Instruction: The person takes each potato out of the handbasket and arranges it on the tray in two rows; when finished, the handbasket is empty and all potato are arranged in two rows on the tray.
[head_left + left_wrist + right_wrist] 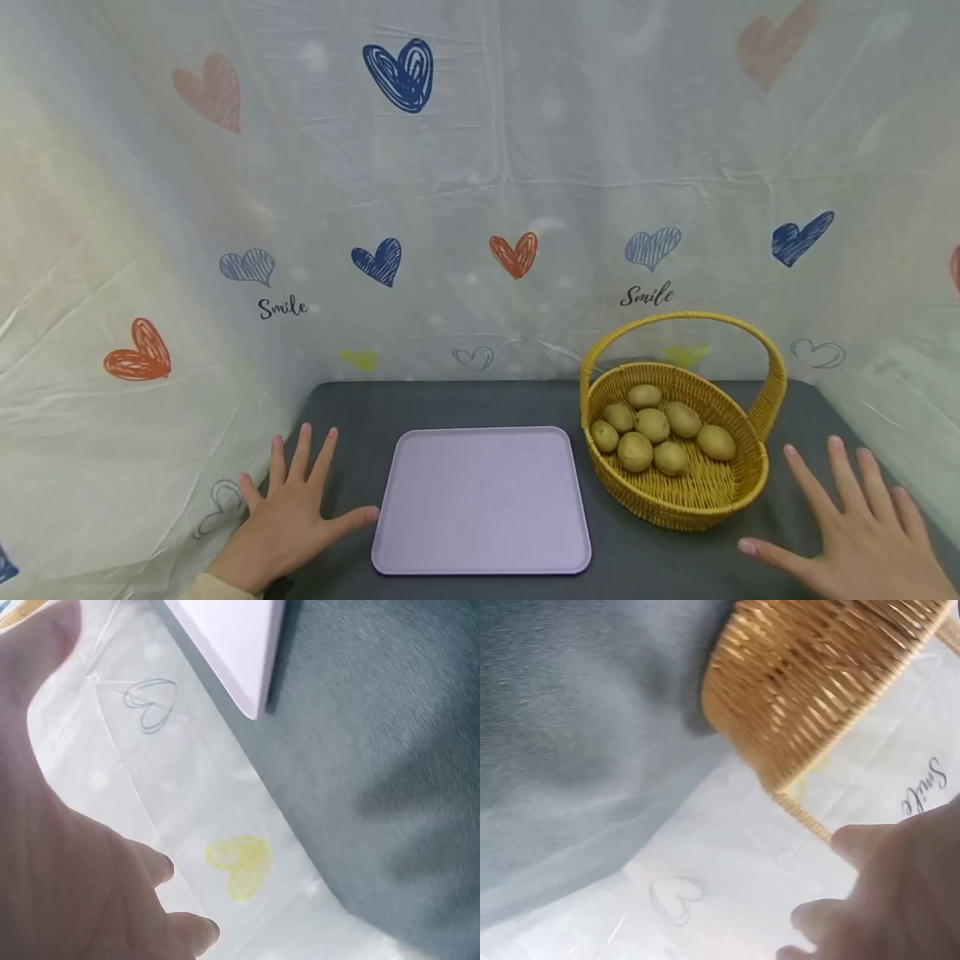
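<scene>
1. Two hands lie flat on the dark grey tabletop (480, 400) in the head view: the left hand (288, 512) at lower left, the right hand (855, 533) at lower right. Both have straight, spread fingers and hold nothing.
2. Between them, at lower centre, sits a pale lilac tray (482, 500). Its surface is bare. The left thumb points toward the tray's left edge and comes close to it; whether it touches I cannot tell.
3. Right of centre stands a woven yellow basket (675, 492) with an arched handle (682, 321), just beside the tray's right edge. Inside lie kiwifruits (656, 429), eight as far as I can count, brownish-green and heaped loosely together (none of them is outside the basket).
4. The right hand rests near the basket's right side, apart from it. In the right wrist view the basket's woven wall fills the upper part of the frame, fingertips (817, 919) blurred at lower right.
5. The left wrist view shows one tray corner at the top and the palm at lower left, blurred.
6. My judgement of progress: nothing has been handled yet. All the fruit is in the basket, the tray carries nothing, and neither hand grips anything, so whatever is to be done with fruit and tray is all left to do.
7. Around the table hangs a white plastic sheet (480, 167) printed with hearts and "Smile".
</scene>
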### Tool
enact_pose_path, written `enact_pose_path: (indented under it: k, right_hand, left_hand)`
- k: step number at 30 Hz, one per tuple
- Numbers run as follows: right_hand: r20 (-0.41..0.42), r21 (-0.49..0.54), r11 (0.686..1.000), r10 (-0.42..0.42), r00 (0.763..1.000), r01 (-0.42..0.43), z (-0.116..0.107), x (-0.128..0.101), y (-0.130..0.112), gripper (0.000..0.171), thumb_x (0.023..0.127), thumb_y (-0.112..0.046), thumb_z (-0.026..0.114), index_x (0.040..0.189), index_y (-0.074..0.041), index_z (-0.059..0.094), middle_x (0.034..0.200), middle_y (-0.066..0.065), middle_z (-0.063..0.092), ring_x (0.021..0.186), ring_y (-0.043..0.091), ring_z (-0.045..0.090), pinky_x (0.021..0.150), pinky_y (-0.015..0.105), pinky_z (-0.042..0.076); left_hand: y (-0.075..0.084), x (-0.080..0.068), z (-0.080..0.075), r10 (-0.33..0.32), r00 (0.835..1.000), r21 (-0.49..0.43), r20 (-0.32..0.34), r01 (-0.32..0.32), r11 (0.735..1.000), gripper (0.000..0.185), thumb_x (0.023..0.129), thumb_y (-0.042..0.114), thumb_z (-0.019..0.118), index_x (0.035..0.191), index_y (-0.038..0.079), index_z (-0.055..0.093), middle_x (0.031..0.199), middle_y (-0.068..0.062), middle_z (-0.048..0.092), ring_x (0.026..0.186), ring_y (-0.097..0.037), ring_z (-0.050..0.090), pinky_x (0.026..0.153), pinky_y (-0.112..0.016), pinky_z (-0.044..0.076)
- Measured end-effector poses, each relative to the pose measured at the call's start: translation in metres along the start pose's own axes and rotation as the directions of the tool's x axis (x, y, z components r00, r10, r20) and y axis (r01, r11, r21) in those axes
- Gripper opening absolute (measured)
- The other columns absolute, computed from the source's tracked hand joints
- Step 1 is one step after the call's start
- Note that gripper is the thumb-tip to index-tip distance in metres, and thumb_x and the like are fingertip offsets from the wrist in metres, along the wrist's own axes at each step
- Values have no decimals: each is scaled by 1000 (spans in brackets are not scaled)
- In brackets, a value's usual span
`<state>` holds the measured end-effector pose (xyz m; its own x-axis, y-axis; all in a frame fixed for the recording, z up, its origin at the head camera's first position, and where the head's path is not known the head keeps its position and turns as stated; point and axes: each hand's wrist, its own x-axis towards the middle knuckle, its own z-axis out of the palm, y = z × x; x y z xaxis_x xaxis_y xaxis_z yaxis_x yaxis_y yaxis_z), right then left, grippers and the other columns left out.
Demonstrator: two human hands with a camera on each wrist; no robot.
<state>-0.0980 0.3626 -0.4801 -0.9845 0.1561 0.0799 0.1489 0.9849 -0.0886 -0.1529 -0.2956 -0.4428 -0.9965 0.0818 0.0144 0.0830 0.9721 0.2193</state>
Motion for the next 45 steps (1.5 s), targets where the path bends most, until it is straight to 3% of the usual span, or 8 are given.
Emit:
enact_pose_path:
  k: [5, 10, 17, 21, 24, 31, 37, 45]
  right_hand:
    - [-54, 39, 986, -161, 986, 163, -22, 13, -10, 135, 82, -84, 73, 174, -8, 9, 172, 40, -15, 158, 67, -8, 103, 93, 24]
    - [-144, 135, 933, -314, 938, 333, -42, 26, -27, 123, 79, -67, 88, 170, -8, 31, 177, 36, 2, 155, 67, 17, 96, 90, 35]
    - [-69, 274, 834, -479, 875, 478, -70, 56, -68, 95, 85, -60, 87, 158, -9, 54, 168, 31, 37, 143, 60, 44, 101, 78, 48]
    - [-29, 282, 809, -531, 847, 516, -77, 76, -88, 82, 88, -51, 88, 152, -9, 60, 158, 27, 52, 139, 54, 55, 103, 71, 53]
    - [-10, 304, 788, -559, 829, 535, -76, 90, -99, 74, 88, -40, 90, 150, -11, 63, 152, 23, 59, 136, 49, 59, 104, 67, 55]
    - [137, 424, 782, -554, 821, 457, -61, 111, -112, 68, 88, -22, 90, 148, -3, 63, 148, 21, 65, 131, 46, 64, 102, 61, 58]
    - [212, 447, 797, -536, 817, 407, -51, 117, -115, 58, 87, -14, 89, 140, 0, 68, 136, 20, 72, 121, 41, 70, 95, 55, 62]
    - [184, 399, 790, -566, 804, 465, -39, 123, -122, 52, 84, -19, 91, 132, -4, 75, 131, 14, 75, 120, 35, 71, 96, 51, 60]
  left_hand:
    - [2, 3, 3, 24, 1000, -108, 12, -23, 994, 128, 90, 81, 68, 175, 21, -5, 180, -29, 1, 157, -71, 4, 107, -97, 17]
    - [5, 15, 10, 19, 1000, -234, 11, -16, 972, 122, 93, 78, 66, 175, 12, 4, 178, -29, 17, 158, -57, 31, 116, -77, 40]
    - [8, 36, 19, -56, 994, -383, 94, 88, 920, 107, 95, 56, 79, 171, 5, 23, 157, -28, 55, 115, -32, 76, 89, -51, 65]
    - [9, 48, 28, -79, 989, -433, 122, 124, 893, 97, 95, 46, 82, 167, 1, 33, 141, -23, 67, 89, -20, 78, 77, -43, 64]
    - [12, 53, 34, -94, 983, -501, 157, 162, 850, 92, 95, 39, 84, 165, 0, 38, 130, -19, 72, 78, -19, 78, 75, -43, 65]
    - [21, 59, 41, -106, 974, -593, 199, 206, 778, 84, 92, 20, 86, 161, -1, 43, 117, -16, 73, 75, -23, 78, 68, -42, 68]
    - [22, 61, 46, -109, 975, -623, 191, 207, 754, 71, 90, 5, 84, 155, 2, 55, 109, -16, 71, 77, -20, 75, 64, -37, 67]
    - [19, 62, 52, -100, 978, -641, 183, 196, 742, 66, 88, 3, 85, 150, 4, 61, 106, -15, 69, 73, -19, 73, 62, -37, 67]
